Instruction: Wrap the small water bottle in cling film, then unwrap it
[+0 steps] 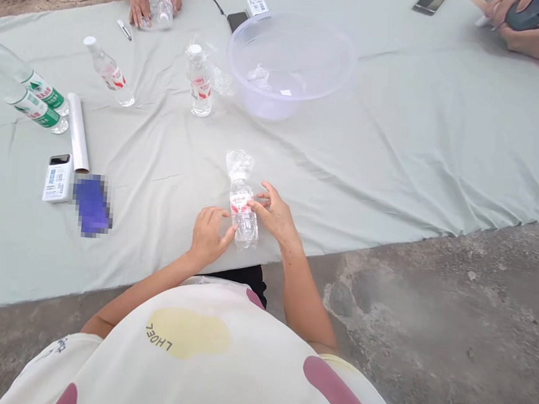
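Note:
A small clear plastic bottle point(247, 228) with a red and white label is between my two hands, near the table's front edge. Thin clear plastic film point(240, 161) is bunched over its cap end. On the bottle's left side, my left hand point(209, 234) has its fingers apart, its thumb close to the lower part. My right hand point(274, 213) is at the right, fingers spread, with the thumb tip at the label. Neither hand is wrapped around the bottle. Whether the bottle stands or lies, I cannot tell.
Two similar bottles, one to the left point(114, 78) and one in the middle point(200, 87), stand near a translucent basin point(268, 105). Large green-labelled bottles point(47, 113), a film roll point(78, 131), a white box point(57, 178) and a pixelated blue item point(92, 207) are leftward. Across, a person's hands point(140, 8) handle bottles.

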A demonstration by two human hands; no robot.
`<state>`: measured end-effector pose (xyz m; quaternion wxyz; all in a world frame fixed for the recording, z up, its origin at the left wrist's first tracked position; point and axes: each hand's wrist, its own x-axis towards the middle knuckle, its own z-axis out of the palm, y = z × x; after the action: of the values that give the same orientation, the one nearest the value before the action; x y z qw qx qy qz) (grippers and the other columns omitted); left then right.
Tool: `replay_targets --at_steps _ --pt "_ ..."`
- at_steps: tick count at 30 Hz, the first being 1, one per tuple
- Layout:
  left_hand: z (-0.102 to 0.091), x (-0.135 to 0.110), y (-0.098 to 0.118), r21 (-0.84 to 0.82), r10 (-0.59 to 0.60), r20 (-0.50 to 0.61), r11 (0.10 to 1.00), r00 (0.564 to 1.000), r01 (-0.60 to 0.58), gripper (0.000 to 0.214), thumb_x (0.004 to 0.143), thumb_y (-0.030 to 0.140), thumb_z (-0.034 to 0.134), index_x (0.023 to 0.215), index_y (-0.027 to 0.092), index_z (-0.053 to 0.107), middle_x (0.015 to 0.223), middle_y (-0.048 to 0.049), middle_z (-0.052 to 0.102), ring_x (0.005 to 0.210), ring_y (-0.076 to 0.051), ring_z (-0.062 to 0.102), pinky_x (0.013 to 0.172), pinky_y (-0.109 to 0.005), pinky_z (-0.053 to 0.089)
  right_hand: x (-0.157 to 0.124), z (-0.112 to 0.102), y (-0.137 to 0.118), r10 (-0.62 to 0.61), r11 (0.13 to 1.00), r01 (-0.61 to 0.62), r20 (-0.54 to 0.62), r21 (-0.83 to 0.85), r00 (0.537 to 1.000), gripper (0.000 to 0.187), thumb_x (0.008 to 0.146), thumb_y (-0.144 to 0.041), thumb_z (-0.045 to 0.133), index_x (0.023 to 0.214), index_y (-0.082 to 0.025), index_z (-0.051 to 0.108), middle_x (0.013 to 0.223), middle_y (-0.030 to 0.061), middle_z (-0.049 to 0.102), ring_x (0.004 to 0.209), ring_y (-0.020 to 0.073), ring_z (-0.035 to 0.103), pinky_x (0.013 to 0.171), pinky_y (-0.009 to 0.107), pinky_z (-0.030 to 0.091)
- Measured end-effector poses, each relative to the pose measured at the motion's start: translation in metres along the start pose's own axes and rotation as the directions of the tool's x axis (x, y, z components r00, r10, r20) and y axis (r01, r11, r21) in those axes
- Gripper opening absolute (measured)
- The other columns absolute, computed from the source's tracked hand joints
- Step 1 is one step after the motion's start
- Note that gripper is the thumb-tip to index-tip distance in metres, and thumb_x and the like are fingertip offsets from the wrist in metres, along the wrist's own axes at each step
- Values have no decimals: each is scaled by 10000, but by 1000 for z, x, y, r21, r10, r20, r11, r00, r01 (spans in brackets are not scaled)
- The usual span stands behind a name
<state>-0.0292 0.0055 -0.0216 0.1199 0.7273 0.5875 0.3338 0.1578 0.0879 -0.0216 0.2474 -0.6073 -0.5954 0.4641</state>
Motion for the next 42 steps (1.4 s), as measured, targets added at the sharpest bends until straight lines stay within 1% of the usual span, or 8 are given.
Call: replay_targets --at_steps 6,12,18,21,25,28,35,42 --pt "26 11 14 190 -209 274 969 939 160 496 787 585 702 1036 174 579 1093 -120 605 1084 -318 537 914 -474 431 -9 -1 16 88 991 -74 -122 115 989 648 848 -468 564 1429 -199 468 991 37 716 796 213 681 892 421 510" --pt "51 10 38 -135 -267 226 944 937 302 590 712 369 774 1174 176 462 1178 -141 547 1098 -305 568 862 -432 504 -26 1 15 54 996 -37 -240 75 969 626 843 -302 476 1460 -208 432 845 14 706 803 220 656 877 421 506" --pt "28 7 27 -585 -257 184 747 949 316 663 754 223 665 1346 236 367 1363 -107 516 1203 -231 558 1005 -392 485 -40 17 1 19 913 78 -232 401 973 718 835 -335 524 1506 -204 304 981 38 700 839 188 678 747 358 575" --pt "1 9 15 -669 -266 158 680 951 301 654 718 206 660 1334 235 441 1352 -92 551 1206 -238 567 980 -374 505 -40 8 -17 -39 936 114 -223 333 974 575 815 -395 621 1344 -199 513 893 31 710 834 209 690 768 384 578" --pt "-40 1 1 -713 -267 241 603 933 357 659 701 232 679 1338 245 509 1309 -93 603 1051 -232 643 785 -325 566 -31 -13 -46 -355 881 467 -541 80 763 278 877 -434 598 1066 -240 664 989 67 701 1034 254 667 956 466 515" --pt "-59 -11 -6 -734 -212 291 576 933 360 666 673 238 707 1324 259 564 1312 -93 614 1034 -242 649 767 -325 561 -19 -12 -62 -600 713 700 -490 30 632 304 898 -485 550 1101 -282 653 1224 84 647 1298 289 539 1083 518 422" --pt "-59 -23 -24 -858 -208 293 373 933 352 690 667 323 741 1326 263 544 1276 -97 617 977 -230 651 761 -320 542 -18 55 -80 -407 761 447 -192 470 893 694 859 -796 140 1187 -304 502 1003 99 642 1025 286 666 868 493 535" --pt "-70 -15 -30 -630 -174 462 626 870 460 636 759 352 700 1342 226 479 1224 -89 632 1019 -242 637 824 -361 547 -23 59 -104 -471 691 425 -82 584 878 372 815 -624 593 869 -264 513 806 42 650 847 265 693 796 444 554"
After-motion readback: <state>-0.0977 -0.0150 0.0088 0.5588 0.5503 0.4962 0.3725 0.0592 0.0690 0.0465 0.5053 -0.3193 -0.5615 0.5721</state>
